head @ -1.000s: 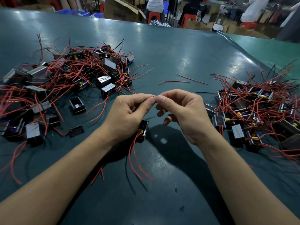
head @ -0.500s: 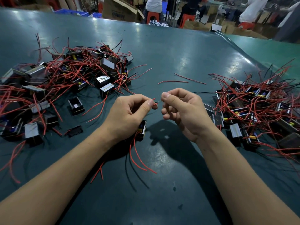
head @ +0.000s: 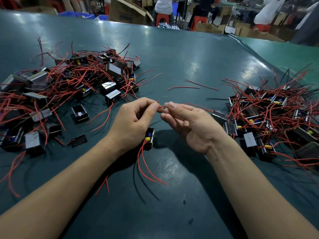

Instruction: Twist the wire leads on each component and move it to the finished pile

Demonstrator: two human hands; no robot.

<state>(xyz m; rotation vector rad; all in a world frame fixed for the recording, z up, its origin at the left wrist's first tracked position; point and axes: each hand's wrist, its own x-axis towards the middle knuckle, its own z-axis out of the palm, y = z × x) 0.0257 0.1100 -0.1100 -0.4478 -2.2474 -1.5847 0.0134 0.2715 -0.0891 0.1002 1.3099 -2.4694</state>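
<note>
My left hand (head: 134, 121) grips a small black component (head: 149, 139) with a yellow tab against its palm, and its thumb and forefinger pinch one red lead (head: 160, 107) near the tip. Other red and black leads hang from the component toward me onto the mat. My right hand (head: 188, 125) is just to the right, palm turned up and fingers relaxed, with its thumb tip at the lead's end. A large pile of components with red wires (head: 69, 87) lies at the left. Another such pile (head: 267, 114) lies at the right.
The work surface is a dark green mat (head: 172, 54). Two loose red wire pieces (head: 183, 87) lie beyond my hands. A single black component (head: 80, 114) and a flat black part (head: 77, 140) lie left of my left hand. Cardboard boxes and seated people fill the background.
My right hand has let go of its pinch on the lead tip, rolled palm up and opened its fingers. My left hand still holds the component and lead in the same place.
</note>
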